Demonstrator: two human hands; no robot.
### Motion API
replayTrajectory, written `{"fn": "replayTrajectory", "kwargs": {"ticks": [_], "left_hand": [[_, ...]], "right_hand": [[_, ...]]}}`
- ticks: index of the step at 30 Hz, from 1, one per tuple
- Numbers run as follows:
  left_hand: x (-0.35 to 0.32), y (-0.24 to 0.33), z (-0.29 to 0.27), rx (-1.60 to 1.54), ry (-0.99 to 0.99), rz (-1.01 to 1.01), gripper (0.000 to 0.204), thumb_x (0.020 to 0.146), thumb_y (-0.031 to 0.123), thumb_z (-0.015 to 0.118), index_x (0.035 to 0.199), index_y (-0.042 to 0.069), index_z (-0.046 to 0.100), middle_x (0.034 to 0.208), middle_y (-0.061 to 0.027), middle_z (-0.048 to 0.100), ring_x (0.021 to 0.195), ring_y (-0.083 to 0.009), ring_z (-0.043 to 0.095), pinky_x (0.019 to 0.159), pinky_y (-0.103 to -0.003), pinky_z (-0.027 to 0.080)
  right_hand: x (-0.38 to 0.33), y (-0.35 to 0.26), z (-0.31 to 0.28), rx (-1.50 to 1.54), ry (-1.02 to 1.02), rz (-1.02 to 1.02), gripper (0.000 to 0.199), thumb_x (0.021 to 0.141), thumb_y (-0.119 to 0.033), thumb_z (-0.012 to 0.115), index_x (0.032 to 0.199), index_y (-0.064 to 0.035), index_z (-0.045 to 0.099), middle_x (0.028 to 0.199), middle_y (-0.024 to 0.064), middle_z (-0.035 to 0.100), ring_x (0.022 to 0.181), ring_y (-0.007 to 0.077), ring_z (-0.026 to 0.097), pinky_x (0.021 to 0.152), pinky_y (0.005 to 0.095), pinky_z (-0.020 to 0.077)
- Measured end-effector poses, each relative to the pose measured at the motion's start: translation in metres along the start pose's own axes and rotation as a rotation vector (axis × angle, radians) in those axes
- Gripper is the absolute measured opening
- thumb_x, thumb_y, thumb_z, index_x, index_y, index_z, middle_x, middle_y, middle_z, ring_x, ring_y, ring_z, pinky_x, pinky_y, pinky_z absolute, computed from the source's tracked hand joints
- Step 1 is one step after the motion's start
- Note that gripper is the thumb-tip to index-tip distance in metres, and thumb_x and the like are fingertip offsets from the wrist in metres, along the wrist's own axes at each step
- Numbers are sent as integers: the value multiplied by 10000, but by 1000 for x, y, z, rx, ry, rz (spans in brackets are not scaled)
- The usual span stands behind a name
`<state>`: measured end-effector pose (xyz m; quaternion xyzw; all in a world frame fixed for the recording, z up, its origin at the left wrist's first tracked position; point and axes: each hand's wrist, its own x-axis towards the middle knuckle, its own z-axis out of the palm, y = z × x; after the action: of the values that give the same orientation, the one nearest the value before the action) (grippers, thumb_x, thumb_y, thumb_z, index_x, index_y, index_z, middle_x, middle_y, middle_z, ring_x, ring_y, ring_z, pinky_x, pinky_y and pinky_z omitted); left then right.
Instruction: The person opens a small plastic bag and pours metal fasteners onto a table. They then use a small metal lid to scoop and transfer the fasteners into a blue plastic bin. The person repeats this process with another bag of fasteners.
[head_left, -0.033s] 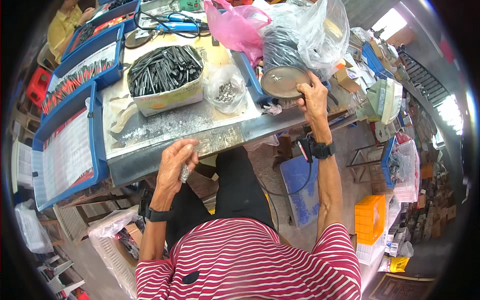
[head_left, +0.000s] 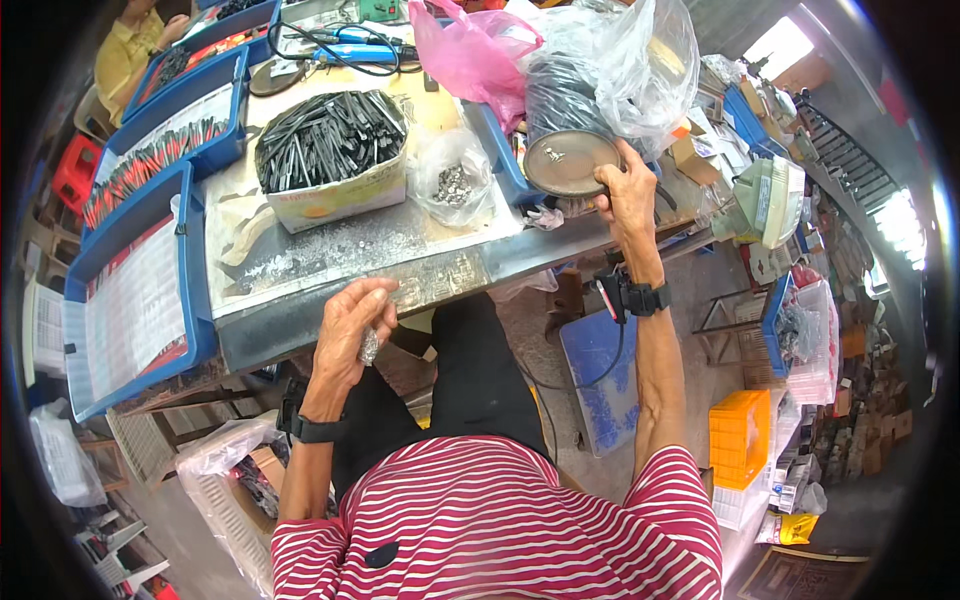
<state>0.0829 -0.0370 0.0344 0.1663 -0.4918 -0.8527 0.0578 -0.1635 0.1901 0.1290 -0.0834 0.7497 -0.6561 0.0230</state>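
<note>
My right hand (head_left: 630, 195) grips the near right rim of a round brown shallow dish (head_left: 565, 178), thumb on top. A few small silvery pieces (head_left: 556, 155) lie in the dish, which is at the table's right end. My left hand (head_left: 352, 328) is curled at the table's front edge, closed around a shiny silvery clump (head_left: 369, 347); what it is made of is hard to tell. Between the hands, farther back, sits a clear plastic bag (head_left: 425, 165) with small metal pieces in it. Left of that is a box (head_left: 335, 205) heaped with thin black strips (head_left: 330, 140).
Blue trays (head_left: 200, 290) line the table's left side, some with red and black parts. Blue-handled tools (head_left: 350, 52) with a black cord lie at the back. Pink (head_left: 470, 50) and clear plastic bags (head_left: 650, 70) are heaped behind the dish. A person in yellow (head_left: 125, 60) is at far left.
The dish in my right hand has shifted very slightly to the right. My left hand has not visibly moved.
</note>
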Motion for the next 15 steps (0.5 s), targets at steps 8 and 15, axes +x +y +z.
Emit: {"fn": "replayTrajectory", "kwargs": {"ticks": [8, 15], "left_hand": [[-9, -5, -8, -12, 2, -29, 259, 879, 147, 555, 1059, -39, 560, 680, -46, 573, 516, -66, 477, 457, -176, 365], [-20, -5, -13, -23, -9, -31, 247, 877, 134, 548, 1055, -36, 562, 679, -45, 574, 513, -61, 479, 452, -172, 363]], "right_hand": [[8, -3, 8, -294, 27, -233, 491, 719, -39, 495, 1204, 17, 545, 762, 73, 617, 410, 82, 471, 350, 241, 357], [21, -15, 20, -762, 86, -554, 427, 703, -123, 525, 1101, 2, 618, 879, 164, 651, 694, 184, 603, 695, 292, 483]]}}
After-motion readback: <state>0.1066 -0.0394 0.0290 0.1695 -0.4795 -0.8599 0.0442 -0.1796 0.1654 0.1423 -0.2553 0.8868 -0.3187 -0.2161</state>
